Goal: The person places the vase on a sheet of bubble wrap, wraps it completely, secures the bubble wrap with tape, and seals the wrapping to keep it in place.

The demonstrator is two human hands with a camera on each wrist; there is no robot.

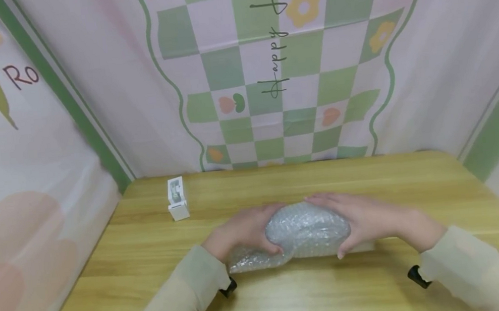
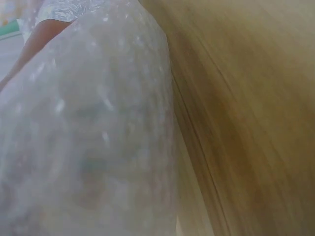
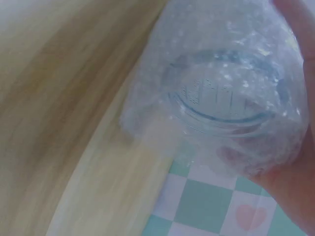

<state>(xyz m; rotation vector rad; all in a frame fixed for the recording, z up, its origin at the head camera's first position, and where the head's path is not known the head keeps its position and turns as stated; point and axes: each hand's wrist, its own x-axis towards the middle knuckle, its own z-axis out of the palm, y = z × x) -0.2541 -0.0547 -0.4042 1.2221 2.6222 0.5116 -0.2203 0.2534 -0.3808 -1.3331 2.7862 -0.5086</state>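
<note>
A clear glass point(image 3: 224, 120) with a round rim lies on its side inside a roll of bubble wrap point(image 1: 307, 230); the right wrist view looks into its open end. Whether it is a cup or a jar, I cannot tell. My left hand point(image 1: 255, 231) grips the roll's left side, thumb in front and fingers behind. From the right, my right hand point(image 1: 363, 217) holds the other end in the same way. A loose flap of the wrap spreads on the table under my left hand. Bubble wrap fills much of the left wrist view, with part of a finger point(image 2: 42, 42) behind it.
The wooden table point(image 1: 319, 295) carries a small white holder point(image 1: 179, 211), seemingly a tape dispenser, at the back left. A checked, flower-printed curtain point(image 1: 262, 63) hangs behind the table's far edge, and printed cloth walls stand left and right.
</note>
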